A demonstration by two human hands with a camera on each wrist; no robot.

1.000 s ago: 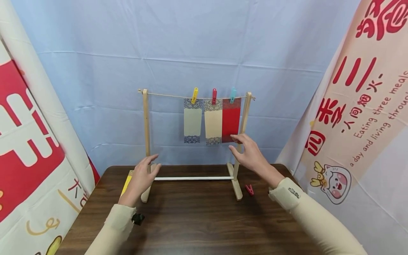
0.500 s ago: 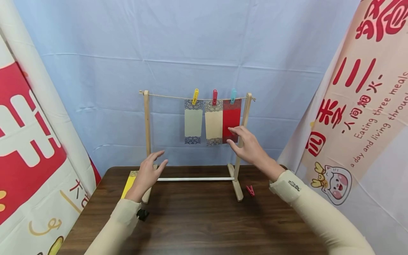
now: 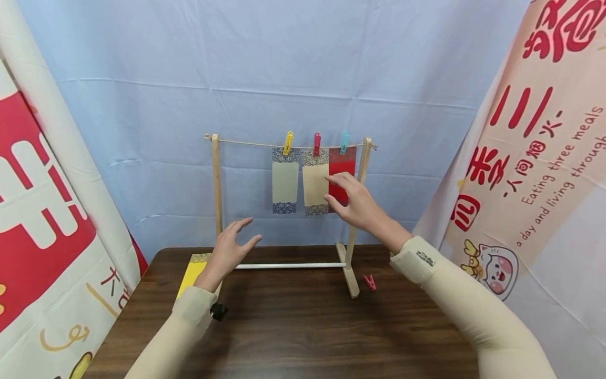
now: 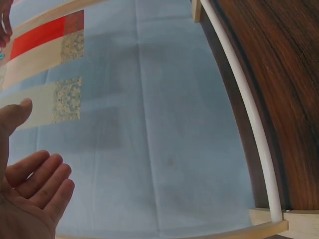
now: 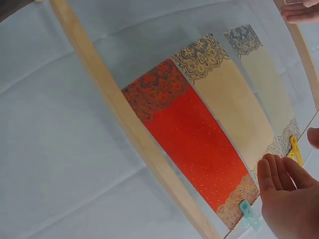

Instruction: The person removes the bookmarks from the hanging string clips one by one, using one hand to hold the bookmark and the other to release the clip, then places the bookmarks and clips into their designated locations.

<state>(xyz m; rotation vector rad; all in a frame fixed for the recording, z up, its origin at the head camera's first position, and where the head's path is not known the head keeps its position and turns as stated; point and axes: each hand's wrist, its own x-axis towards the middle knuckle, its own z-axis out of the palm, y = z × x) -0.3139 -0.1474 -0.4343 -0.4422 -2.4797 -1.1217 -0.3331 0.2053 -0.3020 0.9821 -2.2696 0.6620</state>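
Observation:
Three patterned paper cards hang from a string on a wooden frame (image 3: pixel 218 184). A yellow clothespin (image 3: pixel 288 143) clips the pale green card (image 3: pixel 285 181), a red clothespin (image 3: pixel 317 143) the cream card (image 3: pixel 314 184), and a teal clothespin (image 3: pixel 344 142) the red card (image 3: pixel 338 164). My right hand (image 3: pixel 360 208) is in front of the red card, thumb and fingers spread apart and holding nothing. Lower down, my left hand (image 3: pixel 229 250) is raised by the frame's left post, its palm bare in the left wrist view, fingers slightly bent.
On the dark wooden table (image 3: pixel 293 326), a yellow card (image 3: pixel 190 276) lies at the left, partly behind the left forearm. A loose red clothespin (image 3: pixel 370 282) lies right of the frame's foot (image 3: pixel 349 276). A white rod (image 3: pixel 293 266) joins the frame's base. Blue cloth (image 3: pixel 284 63) hangs behind.
My right hand has moved left and up, from the red card's lower edge to across its middle. My left hand has drifted right and up. Cards and clothespins hang as before.

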